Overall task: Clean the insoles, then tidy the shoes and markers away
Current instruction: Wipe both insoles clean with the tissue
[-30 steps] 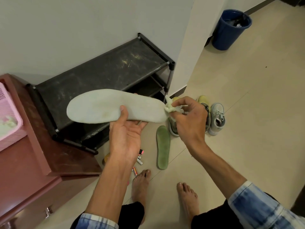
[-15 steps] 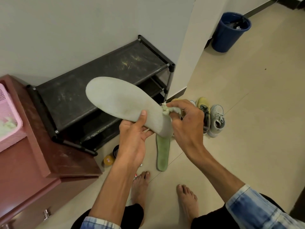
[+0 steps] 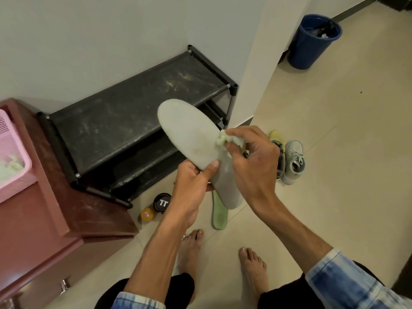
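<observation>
**Pale insole in L hand, wad at its side edge**

Bare feet stand closest, on the tile floor. Just past them the two hands meet. L hand grips the pale insole round its middle, thumb on the top face, fingers curled under. R hand pinches a small fluffy wad btw thumb & fingertips. It presses the wad on the insole's right edge, just above the L thumb.

Key bit: the insole's long line runs from the heel end, low & near the body under the R hand, up & away to the left, to the wide toe end. So most of the top face lies up-left of the wad. I think the next rub goes that way, along the long line, w/ the L hand as the holder.

On the floor under the hands a green insole lies flat, partly hidden by the pale one. A black tin & a small yellow tin sit just left of it. A tiny red bit by the toes may be a marker; too small to tell. Two shoes stand side by side to the right, off the rack.

Farther back, the black shoe rack stands by the wall. At left a pink basket has pale fluffy wads in it. Farthest, the blue bin has dark stuff inside; can't tell what.
</observation>
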